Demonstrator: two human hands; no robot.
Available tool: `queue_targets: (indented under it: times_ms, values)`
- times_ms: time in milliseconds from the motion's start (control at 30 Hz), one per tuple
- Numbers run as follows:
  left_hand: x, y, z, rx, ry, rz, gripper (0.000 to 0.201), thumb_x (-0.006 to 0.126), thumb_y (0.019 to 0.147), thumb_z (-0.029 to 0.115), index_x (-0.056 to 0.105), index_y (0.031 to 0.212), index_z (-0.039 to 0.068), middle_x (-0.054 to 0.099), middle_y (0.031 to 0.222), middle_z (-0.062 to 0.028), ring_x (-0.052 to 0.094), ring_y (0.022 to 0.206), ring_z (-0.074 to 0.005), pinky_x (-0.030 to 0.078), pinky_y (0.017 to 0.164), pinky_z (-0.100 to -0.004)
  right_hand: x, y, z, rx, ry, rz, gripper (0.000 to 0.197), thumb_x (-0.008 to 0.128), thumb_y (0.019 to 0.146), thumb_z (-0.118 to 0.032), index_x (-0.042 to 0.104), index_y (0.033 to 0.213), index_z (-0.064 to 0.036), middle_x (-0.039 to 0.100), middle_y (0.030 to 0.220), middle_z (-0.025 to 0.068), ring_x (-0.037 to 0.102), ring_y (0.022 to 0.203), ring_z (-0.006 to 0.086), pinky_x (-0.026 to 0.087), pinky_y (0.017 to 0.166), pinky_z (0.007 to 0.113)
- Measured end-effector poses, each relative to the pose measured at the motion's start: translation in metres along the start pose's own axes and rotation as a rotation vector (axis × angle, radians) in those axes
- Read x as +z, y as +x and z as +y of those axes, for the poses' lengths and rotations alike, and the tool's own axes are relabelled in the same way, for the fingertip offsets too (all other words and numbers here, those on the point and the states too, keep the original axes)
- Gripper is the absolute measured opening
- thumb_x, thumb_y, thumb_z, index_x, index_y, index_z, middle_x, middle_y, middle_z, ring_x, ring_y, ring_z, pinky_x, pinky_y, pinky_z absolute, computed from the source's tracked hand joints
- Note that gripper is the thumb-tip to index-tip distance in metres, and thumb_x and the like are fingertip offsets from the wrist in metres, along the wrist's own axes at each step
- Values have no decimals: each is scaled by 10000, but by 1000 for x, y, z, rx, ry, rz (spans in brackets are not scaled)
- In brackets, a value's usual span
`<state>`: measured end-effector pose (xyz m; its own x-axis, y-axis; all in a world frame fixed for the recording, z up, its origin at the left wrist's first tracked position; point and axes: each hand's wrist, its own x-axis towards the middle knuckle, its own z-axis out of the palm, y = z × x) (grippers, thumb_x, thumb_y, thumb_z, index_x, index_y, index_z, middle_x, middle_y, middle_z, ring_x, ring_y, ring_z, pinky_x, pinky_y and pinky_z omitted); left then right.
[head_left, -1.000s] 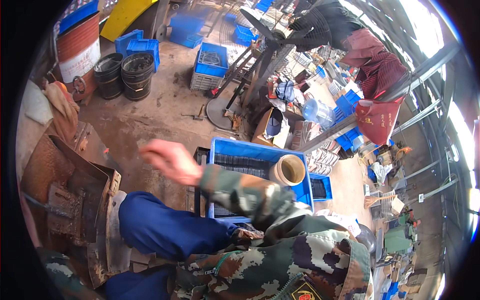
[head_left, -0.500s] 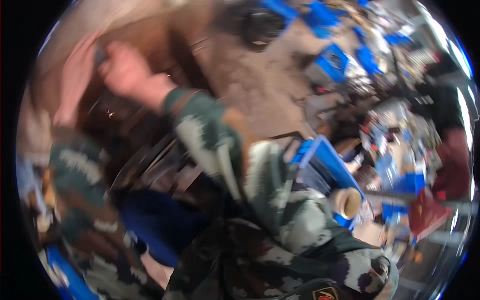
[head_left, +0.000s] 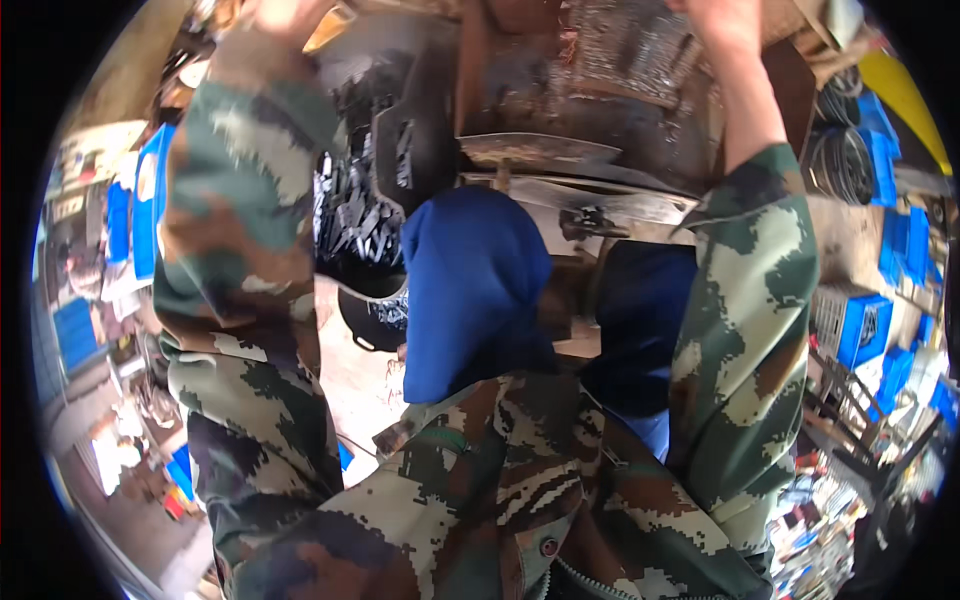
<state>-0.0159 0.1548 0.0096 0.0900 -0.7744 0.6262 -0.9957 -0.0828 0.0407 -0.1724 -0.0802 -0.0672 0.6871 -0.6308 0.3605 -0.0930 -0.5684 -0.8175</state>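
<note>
Out to the left of the hands, a blue crate [head_left: 155, 195] is standing. The left hand [head_left: 288, 14] is sitting at the top edge, mostly cut off, so I'm not telling whether it is open, closed or gripping. Just below and right of it, thin metal strips [head_left: 350, 222] are lying heaped in a dark container [head_left: 436, 120]. Between the hands, a greasy, wet-looking metal bed [head_left: 630, 95] is spreading, with a blue-trousered knee [head_left: 475, 285] showing below. The right hand [head_left: 728, 22] is hanging over the bed's right side; its fingers are running out of view, so its grip is staying unclear. Right of it, black buckets [head_left: 840, 160] are standing.

Handling this well is calling, I'd judge, for watching both fingertips, keeping the loose cuffs off the greasy metal, and minding the strips' possibly sharp edges. As for brands, labels or writing, I'm making out nothing readable.
</note>
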Motion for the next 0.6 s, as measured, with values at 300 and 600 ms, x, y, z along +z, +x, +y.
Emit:
queue_targets:
  times_ms: [300,600]
  values:
    - [-50,-284,26,-804,-91,-268,182,607,887,50,693,1046,26,690,1001,-117,677,864,-208,534,766,-307,1,14,16,133,47,-52,249,604,958,-256,629,1014,-15,651,766,89,638,625,164,511,584,296]
    - [-32,-352,119,-1072,-47,-400,429,766,751,170,624,1141,60,617,1063,-130,619,988,-337,509,841,-415,-2,13,16,131,-70,-84,394,615,954,-358,681,1149,-23,734,764,95,705,698,128,541,693,263]
